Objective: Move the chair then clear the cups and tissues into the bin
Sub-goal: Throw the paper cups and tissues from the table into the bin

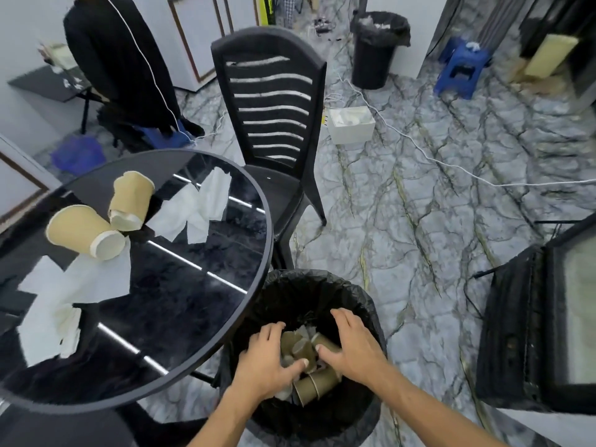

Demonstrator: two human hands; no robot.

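Both my hands hover over the mouth of the black-lined bin [364, 298] beside the round table. My left hand [264, 359] and my right hand [351, 343] have fingers spread, palms down, holding nothing. Under them in the bin lie several brown paper cups [314, 387] and crumpled tissue. On the glossy black table [206, 304] two tan cups [85, 230] [130, 201] lie tipped over. White tissues [196, 208] [96, 279] [51, 330] are spread around them. The black slatted chair [274, 117] stands at the table's far edge.
A person in black stands at the back left. A second black bin [374, 50] stands far back, with a blue stool [461, 69] to its right. A white box [351, 124] and white cables lie on the marble floor. A dark cabinet [529, 333] is at the right.
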